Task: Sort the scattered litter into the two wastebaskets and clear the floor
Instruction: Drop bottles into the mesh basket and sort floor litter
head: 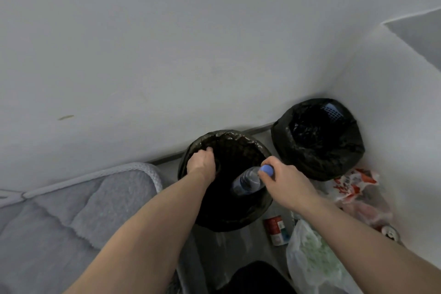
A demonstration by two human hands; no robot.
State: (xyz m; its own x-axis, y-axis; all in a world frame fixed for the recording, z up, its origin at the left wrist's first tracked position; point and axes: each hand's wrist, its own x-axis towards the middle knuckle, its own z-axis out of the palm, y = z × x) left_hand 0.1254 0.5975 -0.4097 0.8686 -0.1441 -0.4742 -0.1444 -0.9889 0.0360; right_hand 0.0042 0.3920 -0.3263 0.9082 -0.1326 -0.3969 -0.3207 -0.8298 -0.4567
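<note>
— Start at the left. What's there?

— A grey quilted mattress (78,217) against the white wall (167,43). Next to it the left hand (201,161) has its fingers curled over the near-left rim of the near wastebasket (229,219), gripping the black liner.

— And the bottle?

— A clear plastic water bottle (247,182) hangs neck-up over the mouth of that same basket, its body tilted down into the dark opening. The right hand (284,184) pinches it at the blue cap (266,170), fingers closed round the top.

— The other basket?

— The far wastebasket (317,139) stands in the corner just beside the first, also lined in black; a patch of blue mesh wall shows inside.

— What's left on the floor?

— Under the right forearm a red-and-white can (276,230) lies near the first basket, a translucent plastic bag (310,255) with pale green contents beside it. Farther right — a red-and-white printed bag (353,186), and a can top (390,233) at the wall.
</note>
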